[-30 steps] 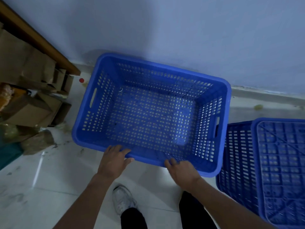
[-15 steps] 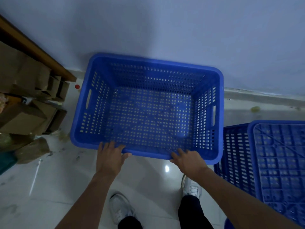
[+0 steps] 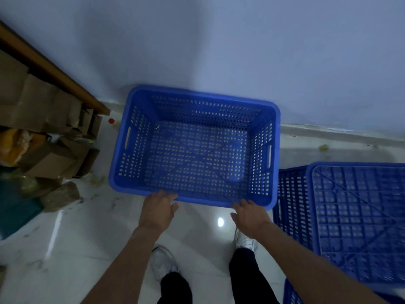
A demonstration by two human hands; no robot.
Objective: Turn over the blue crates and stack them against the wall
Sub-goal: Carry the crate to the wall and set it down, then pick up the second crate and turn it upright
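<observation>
An upright blue crate [image 3: 194,150] with perforated walls sits open side up on the white floor, its far side against the pale wall [image 3: 241,51]. My left hand [image 3: 156,212] grips the near rim left of centre, fingers over the edge. My right hand [image 3: 249,216] holds the same rim near the right corner, fingertips on the edge. A second blue crate [image 3: 355,218] lies upside down at the right, ribbed bottom facing up, close beside the first. A sliver of another blue crate [image 3: 291,292] shows at the bottom right.
Cardboard boxes [image 3: 50,159] and bags pile up at the left under a wooden ledge [image 3: 54,71]. A small red-capped bottle [image 3: 111,121] stands in the corner beside the crate. My feet in white shoes [image 3: 162,264] stand on the glossy floor.
The crate has swung from skewed to square with the wall and looks settled lower and farther from me. Both hands stayed on its near rim.
</observation>
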